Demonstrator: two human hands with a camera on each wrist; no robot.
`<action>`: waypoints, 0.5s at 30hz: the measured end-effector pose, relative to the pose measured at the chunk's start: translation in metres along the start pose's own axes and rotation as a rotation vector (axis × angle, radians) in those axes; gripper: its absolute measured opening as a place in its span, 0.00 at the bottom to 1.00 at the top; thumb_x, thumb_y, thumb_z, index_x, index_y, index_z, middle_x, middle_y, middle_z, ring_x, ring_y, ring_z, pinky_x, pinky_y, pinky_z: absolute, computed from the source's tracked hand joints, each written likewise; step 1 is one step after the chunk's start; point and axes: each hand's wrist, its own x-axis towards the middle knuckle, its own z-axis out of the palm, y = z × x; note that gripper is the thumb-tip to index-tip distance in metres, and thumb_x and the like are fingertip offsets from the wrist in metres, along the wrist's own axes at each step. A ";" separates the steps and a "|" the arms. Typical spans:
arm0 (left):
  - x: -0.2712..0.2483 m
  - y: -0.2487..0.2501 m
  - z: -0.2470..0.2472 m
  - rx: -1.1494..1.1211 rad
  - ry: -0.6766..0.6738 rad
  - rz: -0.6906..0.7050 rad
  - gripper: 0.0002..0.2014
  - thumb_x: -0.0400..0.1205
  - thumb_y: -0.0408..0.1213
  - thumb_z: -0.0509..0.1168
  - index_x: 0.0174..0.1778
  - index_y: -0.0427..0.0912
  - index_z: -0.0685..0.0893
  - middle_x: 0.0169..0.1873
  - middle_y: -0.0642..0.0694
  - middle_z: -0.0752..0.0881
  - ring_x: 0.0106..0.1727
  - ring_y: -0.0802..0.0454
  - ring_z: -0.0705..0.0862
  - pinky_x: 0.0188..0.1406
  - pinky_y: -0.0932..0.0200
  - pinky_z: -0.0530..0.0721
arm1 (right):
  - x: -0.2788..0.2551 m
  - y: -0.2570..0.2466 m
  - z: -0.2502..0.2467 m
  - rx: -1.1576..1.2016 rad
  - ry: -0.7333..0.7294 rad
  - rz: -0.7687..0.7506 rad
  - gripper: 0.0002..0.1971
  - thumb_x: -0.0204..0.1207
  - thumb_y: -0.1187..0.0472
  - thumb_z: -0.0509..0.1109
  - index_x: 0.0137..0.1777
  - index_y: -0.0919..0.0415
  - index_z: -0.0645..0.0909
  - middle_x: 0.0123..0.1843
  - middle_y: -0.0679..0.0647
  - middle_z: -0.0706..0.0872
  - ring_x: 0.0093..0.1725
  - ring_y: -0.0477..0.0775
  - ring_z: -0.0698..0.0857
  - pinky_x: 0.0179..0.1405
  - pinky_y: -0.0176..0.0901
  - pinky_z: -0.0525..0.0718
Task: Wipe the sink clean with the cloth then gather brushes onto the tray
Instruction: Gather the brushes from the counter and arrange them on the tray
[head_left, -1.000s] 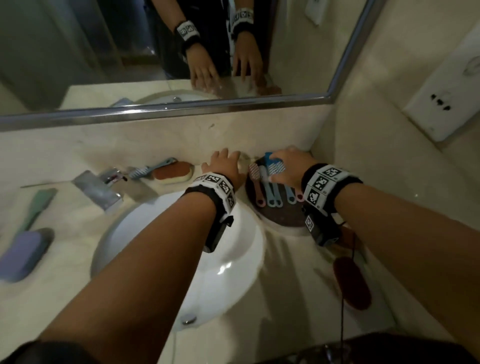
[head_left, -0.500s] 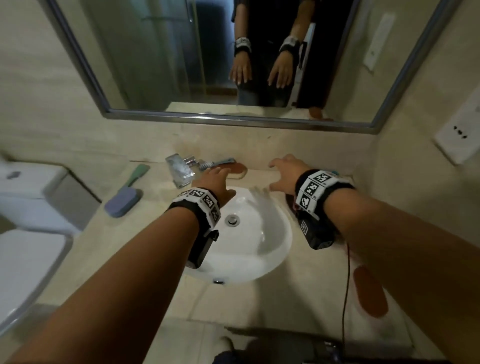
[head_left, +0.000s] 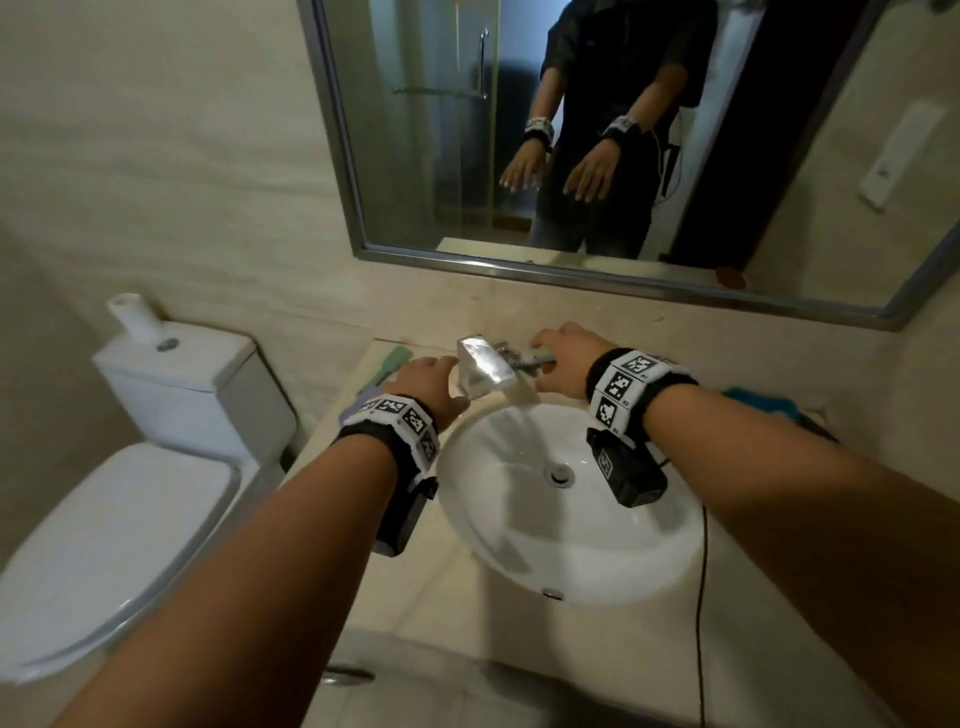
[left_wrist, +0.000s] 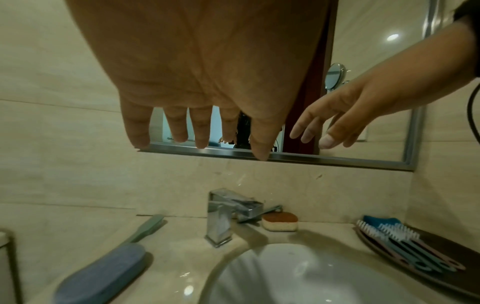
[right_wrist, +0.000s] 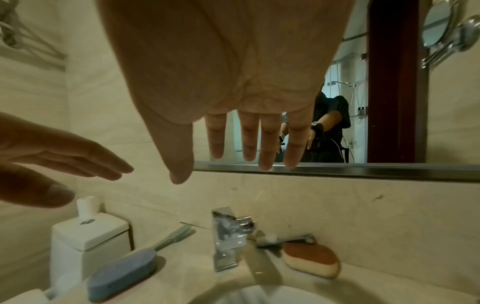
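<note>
Nearest the person lies the white sink (head_left: 566, 525), set in a beige counter (head_left: 467, 639). Above its far rim both hands hang in the air, palms down, holding nothing. The left hand (head_left: 426, 384) has its fingers (left_wrist: 179, 127) straight and slightly apart; the right hand (head_left: 566, 364) is the same, fingers (right_wrist: 249, 139) straight with small gaps between them. Between the hands, at the back of the sink, stands the chrome tap (left_wrist: 223, 216).

Left of the tap a blue-headed brush (left_wrist: 103, 273) with a green handle lies on the counter. Just right of the tap sits an orange-topped sponge (left_wrist: 280, 221), and a grey brush (right_wrist: 283, 239) lies behind it, against the wall. On the right side of the counter a dark tray (left_wrist: 441, 273) holds several pink and blue brushes (left_wrist: 405, 246), bristles toward the wall. A blue cloth (left_wrist: 381, 221) is bunched at the tray's far end.

Left of the counter stands a white toilet (head_left: 130, 467). On the wall behind hangs a mirror (head_left: 431, 156).
</note>
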 end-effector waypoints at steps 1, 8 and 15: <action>0.004 -0.019 -0.002 0.007 -0.010 -0.013 0.32 0.81 0.49 0.64 0.80 0.49 0.63 0.76 0.43 0.69 0.76 0.41 0.69 0.72 0.43 0.72 | 0.008 -0.016 0.004 0.009 -0.006 -0.002 0.30 0.71 0.47 0.71 0.74 0.50 0.68 0.69 0.58 0.72 0.63 0.63 0.79 0.63 0.55 0.80; 0.032 -0.140 -0.009 0.017 -0.105 -0.057 0.32 0.81 0.50 0.62 0.80 0.47 0.62 0.75 0.41 0.71 0.75 0.40 0.70 0.72 0.41 0.72 | 0.070 -0.119 0.049 0.042 -0.059 -0.004 0.31 0.71 0.47 0.72 0.74 0.49 0.68 0.76 0.57 0.67 0.72 0.61 0.72 0.71 0.49 0.73; 0.060 -0.206 0.000 0.005 -0.155 -0.076 0.31 0.80 0.48 0.64 0.79 0.47 0.64 0.74 0.38 0.72 0.73 0.37 0.72 0.71 0.40 0.72 | 0.108 -0.160 0.086 0.003 -0.158 0.032 0.30 0.73 0.47 0.71 0.74 0.49 0.67 0.71 0.59 0.71 0.67 0.64 0.76 0.67 0.52 0.76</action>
